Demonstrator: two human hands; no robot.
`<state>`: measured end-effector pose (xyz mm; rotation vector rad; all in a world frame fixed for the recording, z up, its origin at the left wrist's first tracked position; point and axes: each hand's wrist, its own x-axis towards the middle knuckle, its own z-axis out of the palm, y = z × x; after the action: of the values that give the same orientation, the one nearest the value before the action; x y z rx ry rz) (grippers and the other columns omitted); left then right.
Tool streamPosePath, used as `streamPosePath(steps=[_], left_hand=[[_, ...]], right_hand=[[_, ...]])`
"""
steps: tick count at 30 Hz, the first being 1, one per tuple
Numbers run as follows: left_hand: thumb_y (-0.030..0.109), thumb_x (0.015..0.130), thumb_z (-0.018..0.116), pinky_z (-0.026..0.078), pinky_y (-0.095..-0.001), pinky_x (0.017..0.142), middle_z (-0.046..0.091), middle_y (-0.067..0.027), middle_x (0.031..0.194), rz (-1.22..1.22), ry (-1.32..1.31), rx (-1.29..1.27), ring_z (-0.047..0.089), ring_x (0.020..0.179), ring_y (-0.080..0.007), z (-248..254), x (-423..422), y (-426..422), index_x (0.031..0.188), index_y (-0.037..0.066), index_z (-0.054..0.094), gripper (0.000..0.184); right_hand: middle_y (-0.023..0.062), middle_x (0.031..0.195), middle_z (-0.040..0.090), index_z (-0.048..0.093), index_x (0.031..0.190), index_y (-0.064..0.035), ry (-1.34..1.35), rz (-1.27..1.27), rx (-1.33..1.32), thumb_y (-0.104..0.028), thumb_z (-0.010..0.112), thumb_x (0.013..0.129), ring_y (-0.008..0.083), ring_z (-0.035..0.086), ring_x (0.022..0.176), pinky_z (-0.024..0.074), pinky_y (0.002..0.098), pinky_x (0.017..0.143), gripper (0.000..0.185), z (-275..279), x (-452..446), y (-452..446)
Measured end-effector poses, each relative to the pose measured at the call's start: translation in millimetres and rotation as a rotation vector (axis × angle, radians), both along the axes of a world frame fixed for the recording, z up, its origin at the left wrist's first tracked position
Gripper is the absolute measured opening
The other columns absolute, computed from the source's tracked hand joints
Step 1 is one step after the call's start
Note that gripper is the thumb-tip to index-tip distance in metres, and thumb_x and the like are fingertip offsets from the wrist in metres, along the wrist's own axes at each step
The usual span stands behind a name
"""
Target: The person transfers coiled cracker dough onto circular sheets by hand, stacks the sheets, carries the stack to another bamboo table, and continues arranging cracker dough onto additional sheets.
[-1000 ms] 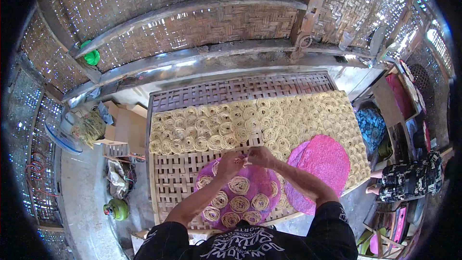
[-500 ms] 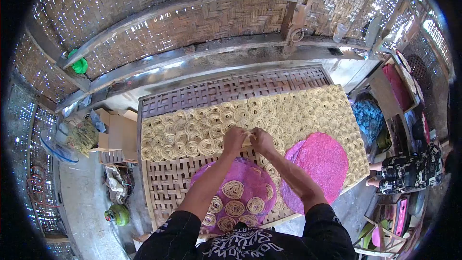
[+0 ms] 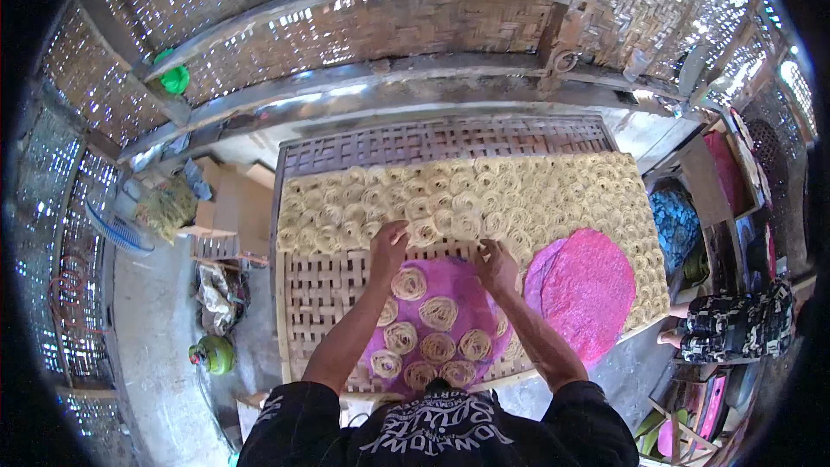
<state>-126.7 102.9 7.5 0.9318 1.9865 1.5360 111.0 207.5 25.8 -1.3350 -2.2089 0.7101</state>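
Observation:
My left hand [image 3: 389,246] is over the front edge of the coiled strand rows, beside a round noodle-like nest [image 3: 422,232]. Its fingers are loosely bent and no object shows in them. To the right, my right hand [image 3: 496,267] hovers by the same front edge, fingers apart and nothing held. Many pale yellow nests lie in rows on a woven bamboo rack [image 3: 324,303]. Closer to my body, a round purple mesh sheet [image 3: 468,303] carries several more nests, such as one coil [image 3: 439,313].
Pink round sheets [image 3: 586,294] lie over the nests at right. A person in patterned shorts [image 3: 735,324] is at far right. On the left are a cardboard box [image 3: 238,203] and a green gas cylinder [image 3: 213,355]. A woven bamboo wall [image 3: 346,30] stands behind.
My hands were together over the front row with something pale between them; now they have come apart, left and right. A nest sits between them at the row's edge. The view has shifted slightly.

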Motion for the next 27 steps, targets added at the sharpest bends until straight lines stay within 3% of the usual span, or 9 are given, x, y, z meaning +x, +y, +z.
streamPosePath(steps=[2,4,8,12,15,16,19,23,27], left_hand=[[0.007,0.077,0.071,0.048,-0.0370,0.093,0.065,-0.0143,0.108,0.052,0.239,0.043,0.061,0.104,-0.0317,-2.9,5.5,-52.6,0.108,0.002,0.066,0.031],[0.009,0.076,0.073,0.046,-0.0389,0.095,0.063,-0.0146,0.112,0.111,0.435,-0.142,0.058,0.106,-0.0322,-15.8,9.7,-108.3,0.110,0.003,0.065,0.036],[0.013,0.075,0.074,0.043,-0.0428,0.099,0.058,-0.0156,0.118,0.080,0.671,-0.356,0.054,0.111,-0.0325,-20.2,33.9,-171.7,0.119,0.005,0.060,0.047],[0.015,0.078,0.072,0.043,-0.0450,0.098,0.057,-0.0169,0.118,0.005,0.627,-0.317,0.053,0.111,-0.0348,-21.4,32.2,-175.1,0.126,0.006,0.055,0.052],[0.013,0.079,0.071,0.047,-0.0451,0.092,0.061,-0.0172,0.112,-0.002,0.314,-0.336,0.059,0.104,-0.0352,-18.3,27.7,-173.1,0.127,0.006,0.054,0.052],[0.006,0.074,0.073,0.051,-0.0402,0.086,0.064,-0.0161,0.105,0.013,0.222,-0.265,0.063,0.097,-0.0296,-7.1,30.3,-172.0,0.120,0.004,0.057,0.049],[0.005,0.073,0.073,0.051,-0.0401,0.084,0.065,-0.0164,0.105,-0.002,0.051,-0.239,0.064,0.097,-0.0284,-17.9,27.3,-180.2,0.112,0.001,0.061,0.041],[0.005,0.070,0.073,0.052,-0.0375,0.082,0.066,-0.0165,0.097,0.084,0.161,-0.529,0.065,0.091,-0.0286,-29.5,31.1,-201.7,0.107,0.000,0.062,0.039],[0.007,0.067,0.071,0.051,-0.0360,0.078,0.065,-0.0173,0.090,0.300,-0.091,-0.299,0.065,0.087,-0.0278,-50.9,50.9,-245.6,0.100,0.000,0.064,0.034]], right_hand=[[0.0101,0.096,0.066,0.066,0.107,-0.0100,-0.105,0.086,0.012,-0.024,0.065,0.082,0.0299,0.065,0.087,0.0528,0.0417,0.075,0.029,-15.8,13.3,-20.7],[0.0101,0.101,0.066,0.070,0.100,-0.0106,-0.230,0.159,-0.002,-0.023,0.066,0.082,0.0307,0.063,0.095,0.0511,0.0407,0.081,0.022,-7.4,20.8,-44.9],[0.0096,0.105,0.065,0.069,0.101,-0.0127,-0.132,0.442,0.267,-0.024,0.067,0.081,0.0310,0.058,0.105,0.0462,0.0420,0.091,0.023,-24.7,16.5,-78.1],[0.0106,0.114,0.061,0.067,0.108,-0.0134,-0.117,0.571,0.326,-0.026,0.068,0.082,0.0326,0.055,0.109,0.0435,0.0451,0.094,0.028,-20.6,-35.8,-111.1],[0.0112,0.121,0.059,0.066,0.112,-0.0136,-0.189,0.586,0.293,-0.027,0.068,0.083,0.0342,0.054,0.111,0.0425,0.0464,0.096,0.033,-19.9,-55.9,-117.2],[0.0113,0.123,0.057,0.066,0.114,-0.0138,-0.220,0.594,0.258,-0.028,0.068,0.083,0.0348,0.053,0.113,0.0421,0.0465,0.097,0.034,-24.3,-60.5,-115.5],[0.0107,0.123,0.059,0.064,0.118,-0.0148,-0.236,0.674,0.269,-0.032,0.067,0.084,0.0333,0.052,0.117,0.0405,0.0467,0.101,0.038,-35.5,-62.0,-111.6],[0.0098,0.122,0.060,0.063,0.121,-0.0162,-0.187,0.857,0.222,-0.035,0.065,0.086,0.0304,0.053,0.117,0.0395,0.0465,0.103,0.039,-32.5,-60.0,-112.6],[0.0093,0.125,0.059,0.063,0.119,-0.0167,-0.083,1.047,0.261,-0.037,0.064,0.086,0.0307,0.054,0.116,0.0420,0.0452,0.101,0.039,-37.2,-70.5,-135.2]])
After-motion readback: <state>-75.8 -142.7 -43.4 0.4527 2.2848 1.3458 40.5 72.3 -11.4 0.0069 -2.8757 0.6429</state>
